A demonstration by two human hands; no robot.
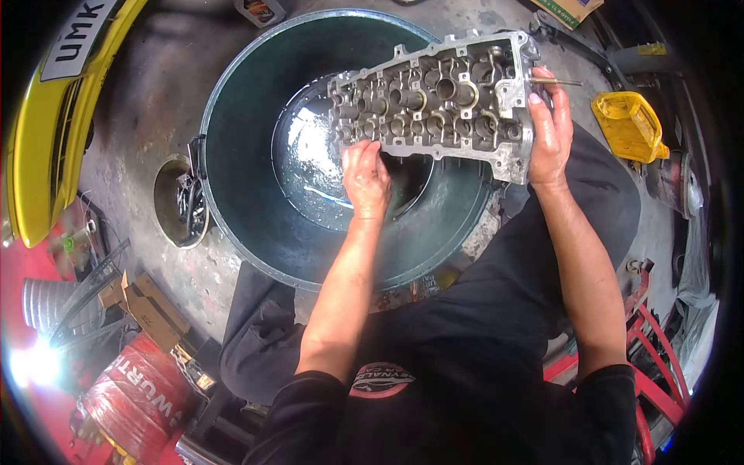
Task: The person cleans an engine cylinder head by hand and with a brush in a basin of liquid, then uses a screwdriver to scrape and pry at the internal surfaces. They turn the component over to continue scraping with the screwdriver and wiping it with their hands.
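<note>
A grey metal cylinder head (434, 99) is held tilted over a large dark green tub (240, 186). My left hand (366, 178) is closed on its lower edge near the left end, fingers curled at the rim. At the right end my right hand (552, 136) grips the end face, and a thin metal rod (556, 81) sticks out by its fingers. Round bores and bolt holes show on the upturned side of the head. Dark, shiny liquid (310, 147) lies in the bottom of the tub.
Left of the tub stands a small round container (167, 203) with metal parts in it. A yellow jug (629, 126) lies at the right. A yellow car bumper (46, 147) borders the far left, above a red WURTH container (139, 395) and cardboard (155, 310).
</note>
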